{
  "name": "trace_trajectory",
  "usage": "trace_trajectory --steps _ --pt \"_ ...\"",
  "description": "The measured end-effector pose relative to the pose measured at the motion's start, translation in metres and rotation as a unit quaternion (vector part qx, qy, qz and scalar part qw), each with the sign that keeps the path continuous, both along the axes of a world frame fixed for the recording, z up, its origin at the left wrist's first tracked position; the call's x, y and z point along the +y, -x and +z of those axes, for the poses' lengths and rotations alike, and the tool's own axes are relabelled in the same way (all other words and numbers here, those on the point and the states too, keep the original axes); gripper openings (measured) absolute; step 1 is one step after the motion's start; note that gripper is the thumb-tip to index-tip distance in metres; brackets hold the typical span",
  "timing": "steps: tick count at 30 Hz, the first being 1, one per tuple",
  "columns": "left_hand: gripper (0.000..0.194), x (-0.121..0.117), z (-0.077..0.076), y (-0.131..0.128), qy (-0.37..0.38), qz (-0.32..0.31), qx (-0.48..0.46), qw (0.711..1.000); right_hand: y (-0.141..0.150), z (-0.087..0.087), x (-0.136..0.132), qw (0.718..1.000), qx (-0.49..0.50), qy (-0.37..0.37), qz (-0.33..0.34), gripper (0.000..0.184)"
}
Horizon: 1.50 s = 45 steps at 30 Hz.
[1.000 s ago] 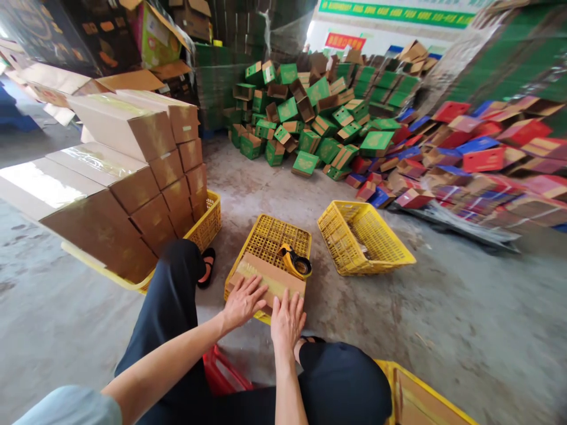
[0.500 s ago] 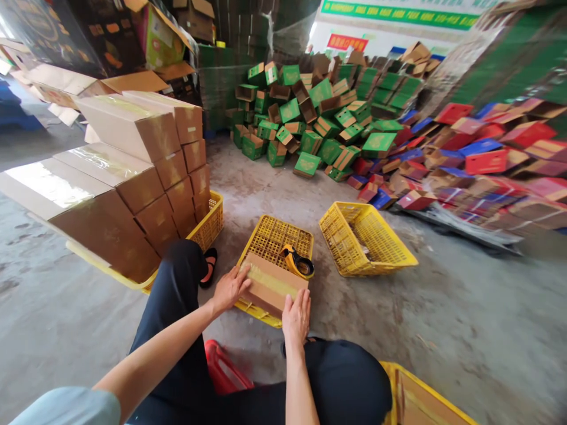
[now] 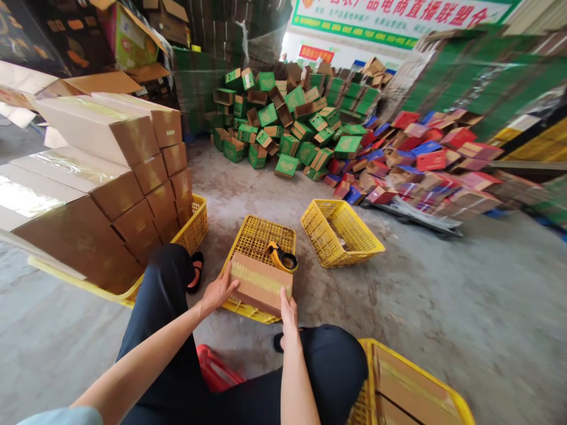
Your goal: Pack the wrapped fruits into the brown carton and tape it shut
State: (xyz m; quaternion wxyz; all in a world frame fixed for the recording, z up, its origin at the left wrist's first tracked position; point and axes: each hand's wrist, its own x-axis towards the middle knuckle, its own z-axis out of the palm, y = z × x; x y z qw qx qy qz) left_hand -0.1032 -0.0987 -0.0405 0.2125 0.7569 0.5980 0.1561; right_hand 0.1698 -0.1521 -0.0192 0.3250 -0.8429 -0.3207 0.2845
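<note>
A small brown cardboard box (image 3: 261, 283) with a strip of yellowish tape along its top rests on a yellow plastic crate (image 3: 254, 230) that lies bottom up between my knees. My left hand (image 3: 220, 290) grips the box at its left end, thumb along the near side. At the right end my right hand (image 3: 288, 310) holds the box, its thumb up at the top edge and the other fingers partly hidden. Just behind the box, a yellow and black tape dispenser (image 3: 282, 258) lies on the crate.
Taped cartons (image 3: 119, 141) are stacked in a yellow crate (image 3: 195, 227) at left. Another yellow crate (image 3: 341, 236) stands ahead right; one (image 3: 458, 401) beside my right leg holds cardboard. Green boxes (image 3: 287, 165) and red and blue boxes (image 3: 429, 159) lie heaped behind.
My hands have gone from lying flat on the box top to holding its two ends. The view has turned right, showing more of the crate beside my right leg.
</note>
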Motion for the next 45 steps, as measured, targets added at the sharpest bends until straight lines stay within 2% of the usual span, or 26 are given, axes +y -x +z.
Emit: trace_trajectory --steps 6,11,14,17,20,22,24,26,30,33,36,40,45 --pt "0.083 -0.002 0.001 0.011 0.072 0.000 -0.145 0.987 0.008 0.006 -0.011 0.998 0.003 -0.056 -0.001 0.088" --pt "0.099 0.000 0.007 0.021 0.141 0.025 -0.254 0.957 0.013 0.027 -0.022 0.995 0.000 -0.092 0.030 0.092" --pt "0.100 -0.005 0.005 0.014 0.170 0.040 -0.307 0.936 0.014 0.048 -0.032 0.988 -0.037 -0.137 0.065 0.094" --pt "0.095 -0.012 -0.003 -0.001 0.177 0.033 -0.344 0.922 0.018 0.069 -0.042 0.979 -0.103 -0.164 0.069 0.095" --pt "0.091 -0.012 -0.010 -0.014 0.179 0.031 -0.343 0.922 0.027 0.084 -0.046 0.963 -0.170 -0.182 0.101 0.095" --pt "0.093 -0.008 -0.008 -0.018 0.163 0.040 -0.322 0.932 0.034 0.088 -0.046 0.949 -0.207 -0.193 0.139 0.096" --pt "0.096 -0.003 0.005 -0.018 0.136 0.041 -0.304 0.942 0.042 0.090 -0.042 0.932 -0.242 -0.202 0.176 0.098" --pt "0.096 -0.002 0.027 -0.019 0.124 0.009 -0.321 0.939 0.052 0.093 -0.036 0.915 -0.278 -0.211 0.204 0.098" --pt "0.071 -0.013 0.088 -0.023 0.082 -0.113 -0.416 0.899 0.079 0.101 -0.022 0.894 -0.318 -0.208 0.237 0.086" --pt "0.064 -0.017 0.118 -0.024 0.015 -0.182 -0.447 0.875 0.104 0.107 -0.013 0.881 -0.321 -0.207 0.279 0.069" --pt "0.062 -0.012 0.123 -0.017 -0.046 -0.193 -0.410 0.891 0.123 0.110 -0.007 0.863 -0.331 -0.228 0.306 0.061" --pt "0.061 -0.007 0.113 -0.001 -0.105 -0.168 -0.333 0.922 0.133 0.113 -0.004 0.845 -0.346 -0.243 0.328 0.060" --pt "0.056 -0.006 0.110 0.015 -0.138 -0.118 -0.273 0.945 0.124 0.113 -0.012 0.854 -0.345 -0.203 0.332 0.058"
